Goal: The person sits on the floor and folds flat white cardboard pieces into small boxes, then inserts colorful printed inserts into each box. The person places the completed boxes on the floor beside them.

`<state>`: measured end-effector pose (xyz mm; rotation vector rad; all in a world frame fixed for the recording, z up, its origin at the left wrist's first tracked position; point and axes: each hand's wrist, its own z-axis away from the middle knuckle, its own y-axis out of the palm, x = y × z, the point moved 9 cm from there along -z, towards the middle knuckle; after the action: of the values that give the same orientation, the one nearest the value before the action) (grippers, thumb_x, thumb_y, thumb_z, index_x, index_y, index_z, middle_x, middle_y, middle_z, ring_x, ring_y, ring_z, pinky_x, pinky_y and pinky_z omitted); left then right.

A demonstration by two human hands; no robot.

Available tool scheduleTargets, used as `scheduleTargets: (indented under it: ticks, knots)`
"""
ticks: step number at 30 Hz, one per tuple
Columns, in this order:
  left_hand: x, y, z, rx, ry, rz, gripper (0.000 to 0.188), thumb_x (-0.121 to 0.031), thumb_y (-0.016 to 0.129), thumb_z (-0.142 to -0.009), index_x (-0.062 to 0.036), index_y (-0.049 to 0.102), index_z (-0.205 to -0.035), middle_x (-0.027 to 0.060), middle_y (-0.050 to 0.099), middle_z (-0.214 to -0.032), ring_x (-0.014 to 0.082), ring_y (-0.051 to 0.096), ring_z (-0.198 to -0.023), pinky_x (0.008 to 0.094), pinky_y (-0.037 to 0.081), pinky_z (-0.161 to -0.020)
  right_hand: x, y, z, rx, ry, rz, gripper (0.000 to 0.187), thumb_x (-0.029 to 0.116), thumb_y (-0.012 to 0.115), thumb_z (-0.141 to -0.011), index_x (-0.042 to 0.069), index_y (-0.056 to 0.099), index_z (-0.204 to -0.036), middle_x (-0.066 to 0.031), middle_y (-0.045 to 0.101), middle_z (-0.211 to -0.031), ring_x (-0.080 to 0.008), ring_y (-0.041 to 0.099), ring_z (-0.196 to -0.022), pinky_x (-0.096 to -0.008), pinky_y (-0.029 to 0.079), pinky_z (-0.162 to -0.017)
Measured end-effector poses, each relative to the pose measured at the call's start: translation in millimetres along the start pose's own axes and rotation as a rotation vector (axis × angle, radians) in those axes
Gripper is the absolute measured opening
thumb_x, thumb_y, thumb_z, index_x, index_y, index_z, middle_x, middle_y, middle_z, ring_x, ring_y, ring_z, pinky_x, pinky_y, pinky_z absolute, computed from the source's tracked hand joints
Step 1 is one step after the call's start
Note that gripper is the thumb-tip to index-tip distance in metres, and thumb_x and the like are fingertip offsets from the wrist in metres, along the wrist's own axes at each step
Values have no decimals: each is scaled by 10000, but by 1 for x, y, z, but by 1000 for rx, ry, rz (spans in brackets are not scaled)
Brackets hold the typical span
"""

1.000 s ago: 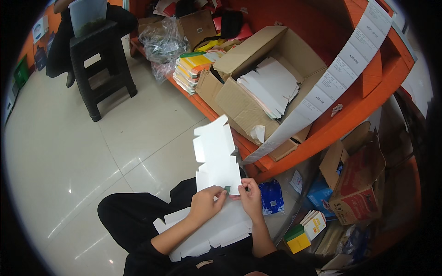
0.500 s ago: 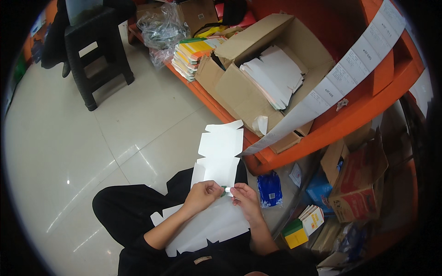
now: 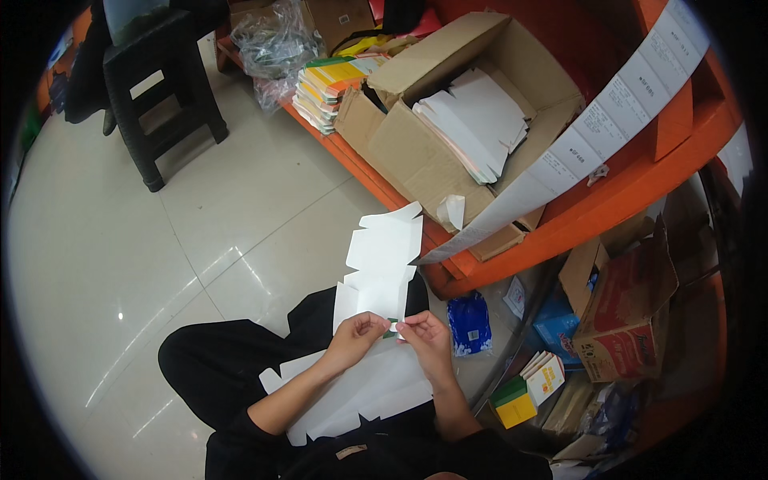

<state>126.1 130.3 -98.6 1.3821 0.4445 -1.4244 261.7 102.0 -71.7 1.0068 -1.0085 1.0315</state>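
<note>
A flat white carton blank (image 3: 388,248) with cut flaps lies across my lap, its far end stretching toward the orange shelf. My left hand (image 3: 354,340) is closed in a pinch on the blank's edge, where a bit of green shows. Facing it, my right hand (image 3: 430,344) pinches a small white piece (image 3: 394,326) against that green spot; the fingertips partly cover it. Another white sheet with notched edges (image 3: 360,400), of the same blank or one beneath it, spreads under my forearms.
An open cardboard box (image 3: 400,152) full of flat white blanks stands on the orange shelf (image 3: 496,276). A printed label strip (image 3: 552,172) hangs across it. Yellow-green cartons (image 3: 332,88) are stacked beside the box. A blue packet (image 3: 470,324) lies on the floor. A black stool (image 3: 160,96) stands far left.
The small white piece, which stuck out between my hands, now sits flatter against the green spot. My right fingers have drawn slightly closer to it. The view has shifted a little.
</note>
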Motion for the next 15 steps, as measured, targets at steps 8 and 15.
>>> scheduleTargets:
  ticks: [8,15]
  knots:
    - [14,-3,2,-85,-76,59,164,-170,602,-952,-12,642,-960,29,666,-923,60,583,-860,200,438,-794,0,2,-1,9,-28,-4,112,4,673,-866,5,566,-901,-65,638,-889,-109,635,-842,-242,559,-674]
    - [2,5,6,-113,-8,225,167,-220,627,-946,-55,649,-931,6,664,-916,54,565,-858,222,410,-800,6,9,6,-48,-95,-64,86,7,673,-873,23,590,-884,-66,662,-898,-94,633,-828,-235,531,-733]
